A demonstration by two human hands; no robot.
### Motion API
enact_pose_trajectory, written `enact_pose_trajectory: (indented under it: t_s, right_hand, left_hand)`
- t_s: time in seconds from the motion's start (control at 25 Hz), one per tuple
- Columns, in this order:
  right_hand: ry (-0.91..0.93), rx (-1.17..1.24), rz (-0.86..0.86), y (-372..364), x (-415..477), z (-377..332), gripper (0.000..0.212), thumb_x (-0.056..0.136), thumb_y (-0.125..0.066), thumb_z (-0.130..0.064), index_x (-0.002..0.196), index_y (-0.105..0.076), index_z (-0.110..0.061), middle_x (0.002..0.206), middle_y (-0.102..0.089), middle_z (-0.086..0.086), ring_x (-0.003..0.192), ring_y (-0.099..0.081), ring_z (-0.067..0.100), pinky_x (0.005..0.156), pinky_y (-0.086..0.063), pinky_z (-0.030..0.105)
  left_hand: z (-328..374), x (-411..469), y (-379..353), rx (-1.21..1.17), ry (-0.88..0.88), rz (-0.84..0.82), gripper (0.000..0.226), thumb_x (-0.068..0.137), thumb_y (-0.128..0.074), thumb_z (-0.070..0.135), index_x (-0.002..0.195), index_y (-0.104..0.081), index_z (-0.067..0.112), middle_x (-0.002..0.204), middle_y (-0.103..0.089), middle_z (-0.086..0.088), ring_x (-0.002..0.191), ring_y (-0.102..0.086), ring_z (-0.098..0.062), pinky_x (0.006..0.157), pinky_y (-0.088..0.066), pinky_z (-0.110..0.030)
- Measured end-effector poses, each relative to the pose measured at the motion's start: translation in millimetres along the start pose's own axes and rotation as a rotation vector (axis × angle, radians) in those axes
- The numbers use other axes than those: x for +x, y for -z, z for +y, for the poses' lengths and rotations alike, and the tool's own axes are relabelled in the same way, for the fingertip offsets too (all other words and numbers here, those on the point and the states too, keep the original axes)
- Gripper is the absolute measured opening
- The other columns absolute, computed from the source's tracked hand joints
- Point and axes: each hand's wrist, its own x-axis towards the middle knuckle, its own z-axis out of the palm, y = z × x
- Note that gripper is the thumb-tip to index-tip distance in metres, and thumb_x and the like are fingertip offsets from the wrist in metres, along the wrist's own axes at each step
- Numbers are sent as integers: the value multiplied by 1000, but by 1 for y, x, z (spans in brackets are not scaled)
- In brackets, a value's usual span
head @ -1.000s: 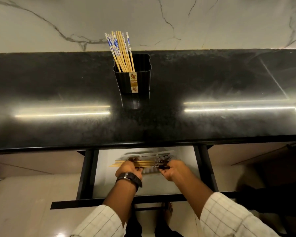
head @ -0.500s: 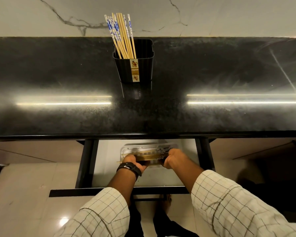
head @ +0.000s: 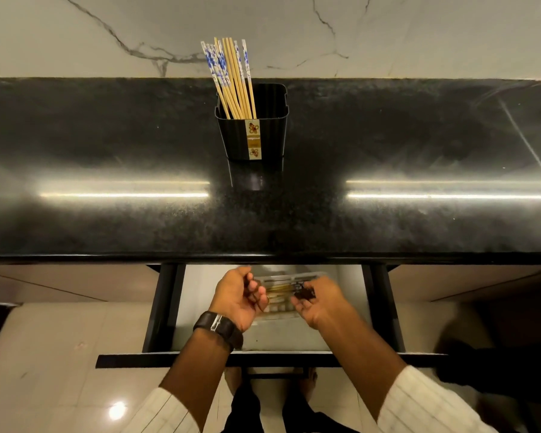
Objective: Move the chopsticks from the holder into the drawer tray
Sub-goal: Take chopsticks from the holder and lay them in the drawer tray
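View from the head camera, looking down over the black table (head: 388, 145) into the pulled-out drawer (head: 272, 359) below its front edge. We saw a black holder (head: 264, 126) standing upright near the rear of the table, in front of the marble wall (head: 419, 32). A bundle of chopsticks (head: 231, 76), some plain wood and some with blue-patterned tops, leaned toward the left inside it.

In the drawer lay a pale, translucent tray (head: 281, 314), blurred in this view. A second group of chopsticks (head: 280, 288) lay lengthwise across the tray, running left to right, between our two hands.

Our left hand (head: 236, 296), with a dark watch (head: 221, 326) on the wrist, hovered over the left end of the tray; its grip was loosely curled and apart, and the chopsticks in the tray lay just to the right of the fingertips, not enclosed by them. Our right hand (head: 320, 303) hovered over the right end of the tray, fingers bent inward near the dark ends of the chopsticks. Because of motion blur, we could not tell whether this grip was closed on those ends or merely beside them.

Checked sleeves (head: 425, 404) covered both forearms at the lower edge, above a pale tiled floor (head: 44, 354).
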Motion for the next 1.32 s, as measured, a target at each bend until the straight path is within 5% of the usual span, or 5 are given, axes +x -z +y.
enact_pose_trajectory:
  t_s: [0.24,0.76,0.96,1.2,1.32]
  right_hand:
    - [158,16,-187,-23,-55,0,15,96,-59,-9,88,-68,0,70,-70,13,65,-69,24,60,-62,31]
    - [984,-301,-335,-166,-112,-135,10,95,-66,-14,103,-71,-11,95,-77,10,89,-75,22,79,-63,31]
    - [1316,-503,-192,-233,-103,-195,10,92,-70,-8,100,-72,-13,90,-76,2,87,-76,19,77,-65,32]
    - [1363,-942,-93,-297,-71,-240,68,84,-80,-14,144,-49,-7,130,-66,12,118,-64,25,99,-55,39]
    - [1353,-1009,-144,-314,-64,-252,54,83,-82,-14,131,-59,-4,116,-72,13,102,-71,23,90,-60,37]
  left_hand:
    - [48,-59,-30,371,-388,-341,38,93,-61,31,57,-57,23,55,-48,1,46,-48,-14,43,-40,-26]
    - [190,-63,-102,217,-962,-205,22,100,-54,15,100,-70,0,91,-73,-13,85,-71,-25,78,-63,-34]
    - [260,-51,-129,147,-935,-179,27,103,-46,14,112,-69,3,119,-72,-19,109,-70,-30,99,-56,-43]
    - [284,-28,-150,158,-828,-214,23,101,-45,11,95,-67,11,98,-65,-10,93,-58,-25,90,-51,-39]
    - [291,-19,-151,126,-806,-205,27,102,-41,6,107,-68,9,100,-68,-9,95,-62,-24,100,-51,-44]
